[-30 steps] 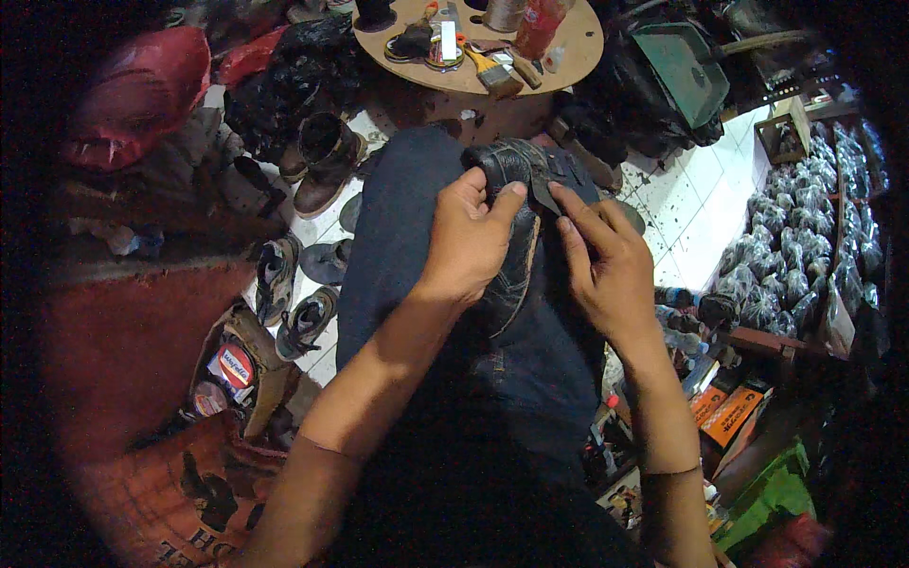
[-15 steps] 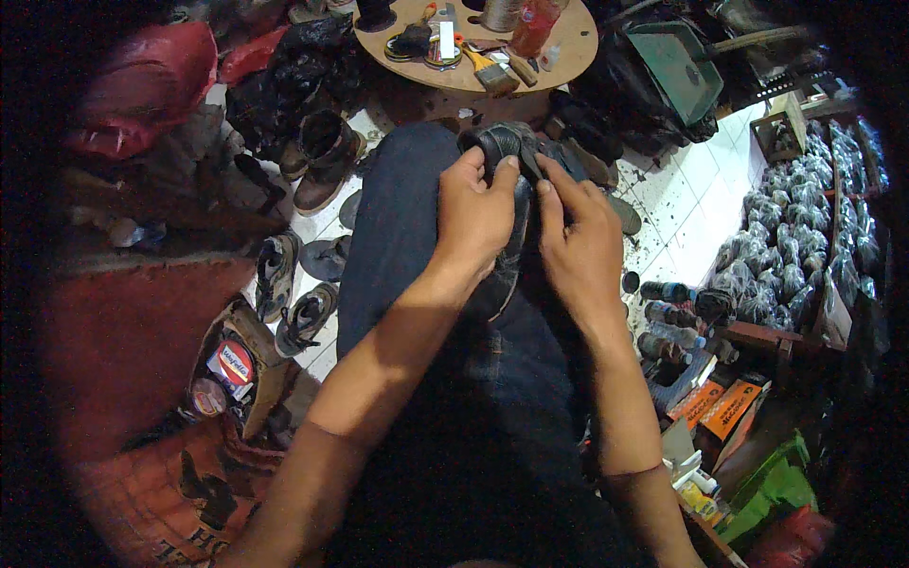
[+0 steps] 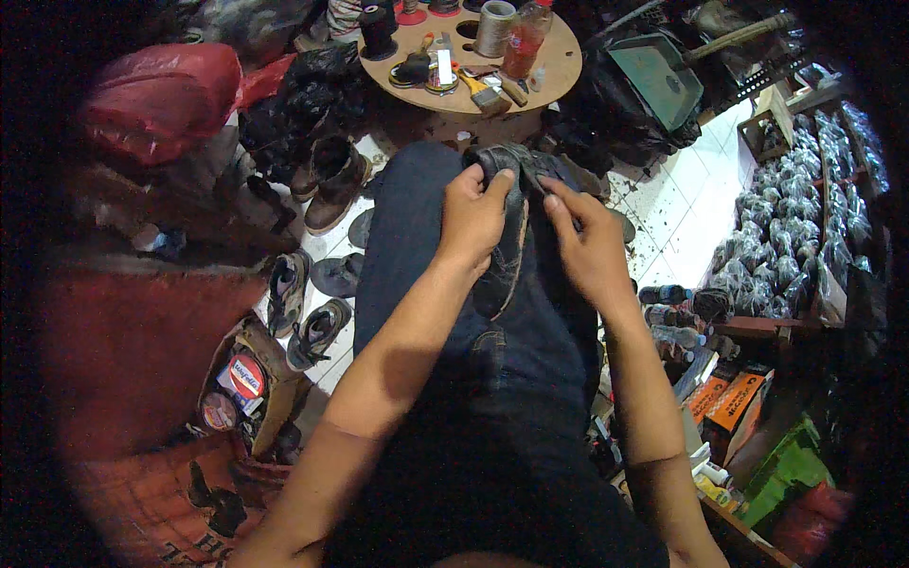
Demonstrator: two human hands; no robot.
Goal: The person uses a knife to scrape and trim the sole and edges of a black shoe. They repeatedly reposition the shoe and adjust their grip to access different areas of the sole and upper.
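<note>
A dark shoe (image 3: 507, 227) is gripped on the lap by the left hand (image 3: 471, 220), fingers closed round its upper edge; the right hand (image 3: 587, 248) is pressed against its right side; its long axis runs away from the body, toward one round wooden table (image 3: 559, 71); one brush (image 3: 478, 93) lies at the table's near edge.

Ahead of my knees the round wooden table (image 3: 559, 71) blocks the way; brown boots (image 3: 327, 180) crowd my left, white floor tiles (image 3: 682, 199) lie open rightward.
</note>
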